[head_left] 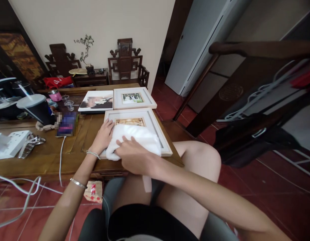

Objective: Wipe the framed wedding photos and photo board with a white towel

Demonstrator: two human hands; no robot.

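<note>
A light wooden picture frame lies flat at the table's near right corner, with a brown printed picture inside. A white cloth covers the lower part of it. My right hand presses on this cloth, fingers bent into it, with the thumb side partly hidden. At the frame's left side, my left hand grips the edge, its fingertips over the rim. Just behind lies a second picture frame holding a photo. Beside that one is a white-edged photo panel.
On the table's left are a lidded black cup, a phone on a white cable, a power strip, a pink jar and small clear cups. A wooden chair stands at right. A paper bag sits below the table.
</note>
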